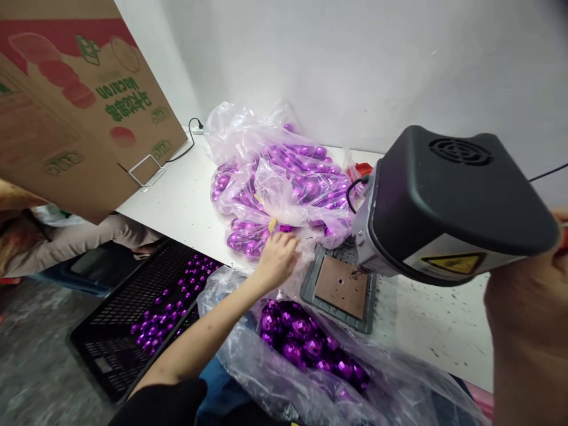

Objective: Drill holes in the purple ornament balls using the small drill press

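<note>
My left hand is at the front edge of a pile of clear plastic bags filled with shiny purple balls. Its fingers are curled together against the plastic, near a yellow tie; what they hold is too small to tell. On the right, my right hand is mostly cut off by the frame edge and lies behind the black machine head; its fingers cannot be made out. Below that machine, a brown square plate with a small hole lies on a grey base. An open plastic bag of purple balls rests at my lap.
A black crate with loose purple balls stands at the lower left. A large cardboard box leans over the white table at the left. Behind it, part of another person is seated. Dark specks dot the table.
</note>
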`<state>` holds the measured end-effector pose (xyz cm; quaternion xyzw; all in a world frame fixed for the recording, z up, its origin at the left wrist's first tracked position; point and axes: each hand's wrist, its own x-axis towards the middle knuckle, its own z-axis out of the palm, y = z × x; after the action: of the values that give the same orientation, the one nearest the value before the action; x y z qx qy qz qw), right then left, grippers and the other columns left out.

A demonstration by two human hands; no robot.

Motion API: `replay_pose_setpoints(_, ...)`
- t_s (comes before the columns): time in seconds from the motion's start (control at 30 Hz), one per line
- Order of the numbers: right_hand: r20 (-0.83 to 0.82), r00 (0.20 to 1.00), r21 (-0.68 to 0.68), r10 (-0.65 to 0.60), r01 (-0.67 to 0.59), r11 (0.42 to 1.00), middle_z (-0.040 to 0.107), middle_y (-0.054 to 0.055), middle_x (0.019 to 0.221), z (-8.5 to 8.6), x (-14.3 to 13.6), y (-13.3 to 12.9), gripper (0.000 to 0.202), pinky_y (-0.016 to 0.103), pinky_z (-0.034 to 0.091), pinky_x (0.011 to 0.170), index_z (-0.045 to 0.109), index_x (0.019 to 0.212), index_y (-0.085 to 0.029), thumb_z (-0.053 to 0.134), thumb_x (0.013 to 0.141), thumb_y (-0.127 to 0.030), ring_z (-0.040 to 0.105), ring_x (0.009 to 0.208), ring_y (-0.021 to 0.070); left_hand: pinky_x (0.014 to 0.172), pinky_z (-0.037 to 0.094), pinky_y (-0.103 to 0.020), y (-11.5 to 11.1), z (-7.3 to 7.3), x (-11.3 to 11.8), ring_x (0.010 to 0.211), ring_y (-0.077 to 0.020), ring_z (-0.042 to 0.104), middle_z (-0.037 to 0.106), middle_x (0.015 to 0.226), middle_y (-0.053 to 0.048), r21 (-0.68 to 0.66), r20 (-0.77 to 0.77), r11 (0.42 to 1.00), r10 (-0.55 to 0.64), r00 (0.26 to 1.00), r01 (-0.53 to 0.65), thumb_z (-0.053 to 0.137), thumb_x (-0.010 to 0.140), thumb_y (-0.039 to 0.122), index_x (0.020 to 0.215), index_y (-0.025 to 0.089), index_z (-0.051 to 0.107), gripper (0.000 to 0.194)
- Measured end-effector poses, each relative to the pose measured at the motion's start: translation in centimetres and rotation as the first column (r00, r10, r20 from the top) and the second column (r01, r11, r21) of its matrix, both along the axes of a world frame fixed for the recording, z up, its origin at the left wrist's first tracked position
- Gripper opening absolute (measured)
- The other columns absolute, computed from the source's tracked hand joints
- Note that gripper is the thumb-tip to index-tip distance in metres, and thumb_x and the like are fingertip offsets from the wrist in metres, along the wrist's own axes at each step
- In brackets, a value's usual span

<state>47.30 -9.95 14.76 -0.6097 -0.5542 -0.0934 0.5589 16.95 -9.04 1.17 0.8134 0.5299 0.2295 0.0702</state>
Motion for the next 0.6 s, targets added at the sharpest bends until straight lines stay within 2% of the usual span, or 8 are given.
replay_pose_setpoints(0.1,0.006,1.000,-0.026,-0.028,0.028,0.999,0.048,0.000,0.057,1.3,-0.8,-0.4,0.039,0.029,0.028,0.056,0.053,0.074,-0.021,0.050,0.085,-0.059,0.045,0.055,0.0117,0.113,0.035,-0.056,5.0,-0.6,-0.2,0.122,-0.0349,0.055,0.065,0.122,-0.021,0.048,-0.117,0.988,0.150,0.982,-0.146,0.051,0.090,0.005,0.121,0.009,0.064,0.034)
replay_pose_setpoints(0.17,0.007,1.000,-0.033,-0.002,0.002,0.999,0.046,-0.001,0.052,1.8,-1.1,-0.5,0.042,0.028,0.028,0.054,0.054,0.074,-0.021,0.049,0.085,-0.061,0.045,0.050,0.0115,0.113,0.034,-0.056,6.2,-0.8,-0.2,0.123,-0.0356,0.054,0.065,0.122,-0.021,0.054,-0.122,0.987,0.155,0.980,-0.149,0.056,0.087,0.006,0.119,0.010,0.065,0.034)
replay_pose_setpoints(0.23,-0.008,0.999,-0.041,0.038,-0.039,0.998,0.046,-0.001,0.050,1.9,-1.2,-0.5,0.044,0.027,0.029,0.052,0.055,0.075,-0.021,0.049,0.086,-0.064,0.044,0.047,0.0113,0.112,0.035,-0.055,5.9,-0.7,-0.3,0.123,-0.0353,0.054,0.065,0.123,-0.018,0.019,-0.019,0.993,0.119,0.993,-0.119,0.068,0.084,0.016,0.119,0.014,0.066,0.035)
replay_pose_setpoints(0.3,-0.030,0.997,-0.056,0.070,-0.072,0.996,0.047,-0.001,0.048,1.9,-1.1,-0.5,0.045,0.027,0.032,0.051,0.055,0.077,-0.021,0.049,0.086,-0.065,0.046,0.046,0.0115,0.105,0.043,-0.049,4.5,-0.3,-0.3,0.116,-0.0307,0.058,0.066,0.121,-0.013,-0.126,0.283,0.991,0.082,0.956,-0.048,0.073,0.085,0.031,0.123,0.018,0.065,0.041)
replay_pose_setpoints(0.4,-0.055,0.996,-0.058,0.068,-0.072,0.996,0.047,-0.002,0.047,1.8,-1.2,-0.5,0.044,0.027,0.036,0.051,0.055,0.077,-0.021,0.050,0.086,-0.064,0.047,0.045,0.0115,0.080,0.051,-0.032,2.2,0.7,-0.1,0.095,-0.0202,0.063,0.068,0.116,-0.008,-0.425,0.781,0.869,0.212,0.587,0.252,0.067,0.089,0.048,0.127,0.022,0.064,0.046)
replay_pose_setpoints(0.47,-0.067,0.996,-0.055,0.059,-0.063,0.996,0.046,-0.002,0.047,1.9,-1.3,-0.5,0.044,0.026,0.036,0.050,0.054,0.076,-0.021,0.049,0.087,-0.063,0.047,0.045,0.0110,0.070,0.049,-0.026,1.1,1.2,0.4,0.084,-0.0158,0.063,0.069,0.109,-0.008,-0.503,0.861,0.728,0.377,0.341,0.466,0.070,0.086,0.052,0.123,0.020,0.067,0.048)
replay_pose_setpoints(0.53,-0.076,0.995,-0.060,0.065,-0.070,0.996,0.045,-0.003,0.048,1.9,-1.4,-0.6,0.043,0.025,0.034,0.048,0.053,0.076,-0.021,0.049,0.087,-0.062,0.046,0.044,0.0105,0.068,0.049,-0.025,0.5,1.3,0.9,0.078,-0.0133,0.062,0.069,0.101,-0.008,-0.512,0.847,0.628,0.482,0.225,0.586,0.077,0.081,0.050,0.116,0.018,0.070,0.048)
replay_pose_setpoints(0.6,-0.084,0.993,-0.075,0.085,-0.091,0.993,0.046,-0.003,0.049,1.9,-1.4,-0.7,0.044,0.024,0.033,0.046,0.053,0.078,-0.020,0.050,0.087,-0.063,0.046,0.043,0.0100,0.070,0.049,-0.025,0.2,1.0,1.6,0.077,-0.0122,0.061,0.070,0.098,-0.007,-0.519,0.830,0.585,0.518,0.206,0.623,0.081,0.077,0.046,0.111,0.016,0.072,0.046)
